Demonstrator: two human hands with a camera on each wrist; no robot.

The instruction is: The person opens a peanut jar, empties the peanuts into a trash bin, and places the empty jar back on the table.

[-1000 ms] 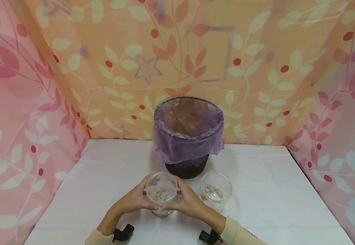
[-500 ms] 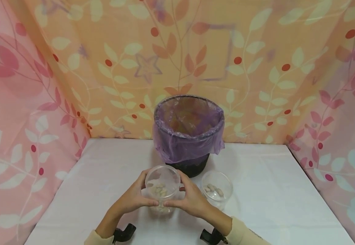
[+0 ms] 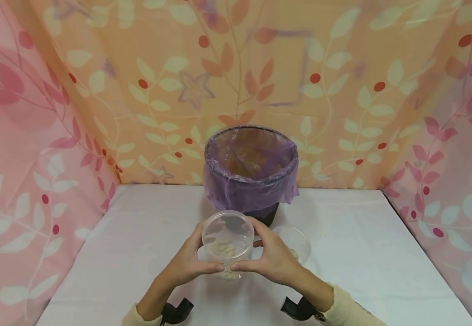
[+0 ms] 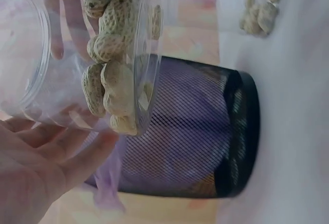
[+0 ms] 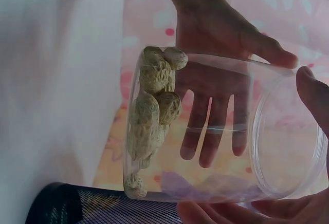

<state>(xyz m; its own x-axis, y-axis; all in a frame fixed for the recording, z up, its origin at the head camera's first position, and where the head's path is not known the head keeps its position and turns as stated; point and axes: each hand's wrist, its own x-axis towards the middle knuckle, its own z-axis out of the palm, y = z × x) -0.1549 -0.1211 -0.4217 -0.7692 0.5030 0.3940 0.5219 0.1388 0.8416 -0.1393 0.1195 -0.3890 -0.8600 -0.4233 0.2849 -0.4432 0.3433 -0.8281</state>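
1. The jar, peanuts at its base, is low centre of the frame, held above the tabletop, long axis nearly upright.
2. The left hand and right hand grip its opposite sides, equally near, fingers clamped round it.
3. The bin stands beyond it, mid-frame.

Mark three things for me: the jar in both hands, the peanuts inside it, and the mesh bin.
Jar (image 3: 228, 237): head view, middle of its round top.
Peanuts (image 5: 144, 124): right wrist view, on a large shell mid-pile.
Mesh bin (image 4: 185, 124): left wrist view, on its side wall.
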